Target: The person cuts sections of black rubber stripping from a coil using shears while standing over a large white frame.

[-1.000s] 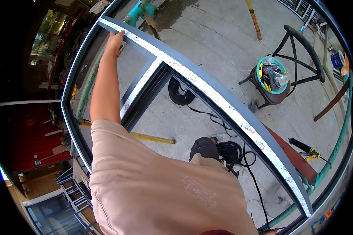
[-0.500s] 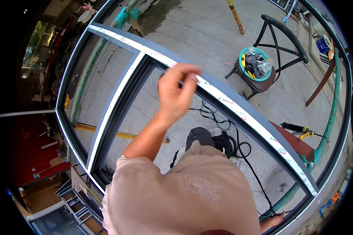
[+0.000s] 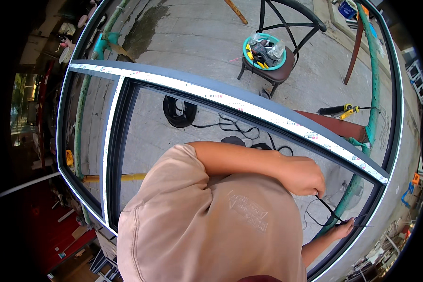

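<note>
Left hand point(image 3: 305, 177), fingers closed, pinches the black strip point(image 3: 328, 207) at four o'clock; right hand point(image 3: 341, 230) half-curls against it, grip unclear. Probably early work: that span hangs unseated beside the frame point(image 3: 249, 105); a black coil point(image 3: 177, 121) lies at ten-thirty.

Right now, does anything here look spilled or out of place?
Through the frame at upper left, a dark patch on the grey floor looks like spilled liquid, though I can't be sure. Black strip trails untidily from its coil.
</note>
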A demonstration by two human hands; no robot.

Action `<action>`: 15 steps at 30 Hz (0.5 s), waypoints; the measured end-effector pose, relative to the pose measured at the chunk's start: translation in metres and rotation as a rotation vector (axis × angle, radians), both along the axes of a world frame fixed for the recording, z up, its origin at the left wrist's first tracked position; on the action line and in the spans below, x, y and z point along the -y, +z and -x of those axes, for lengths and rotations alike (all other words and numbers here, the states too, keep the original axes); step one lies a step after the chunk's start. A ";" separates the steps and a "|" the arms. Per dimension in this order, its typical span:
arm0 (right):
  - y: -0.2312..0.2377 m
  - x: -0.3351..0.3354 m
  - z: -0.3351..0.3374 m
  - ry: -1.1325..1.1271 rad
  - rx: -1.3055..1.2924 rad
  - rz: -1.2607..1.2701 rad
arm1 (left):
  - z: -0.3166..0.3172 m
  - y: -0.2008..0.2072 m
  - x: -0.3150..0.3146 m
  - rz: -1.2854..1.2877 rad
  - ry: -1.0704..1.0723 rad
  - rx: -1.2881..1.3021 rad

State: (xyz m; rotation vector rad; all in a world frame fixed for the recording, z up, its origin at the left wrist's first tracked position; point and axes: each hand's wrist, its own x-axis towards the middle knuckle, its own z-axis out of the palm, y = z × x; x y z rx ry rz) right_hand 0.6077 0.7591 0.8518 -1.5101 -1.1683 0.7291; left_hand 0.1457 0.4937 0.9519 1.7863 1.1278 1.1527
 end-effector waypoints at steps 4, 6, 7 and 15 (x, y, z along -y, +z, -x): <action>0.004 0.018 -0.007 -0.056 -0.022 -0.027 | -0.025 -0.004 -0.043 0.073 -0.135 0.105; 0.017 0.027 0.020 0.030 -0.141 -0.051 | -0.032 -0.009 -0.052 0.089 -0.084 0.186; 0.029 0.034 0.045 0.028 -0.262 -0.044 | -0.031 -0.008 -0.057 0.105 -0.079 0.186; 0.082 0.102 0.130 0.317 -0.302 0.086 | -0.069 -0.017 -0.098 0.527 -0.138 0.293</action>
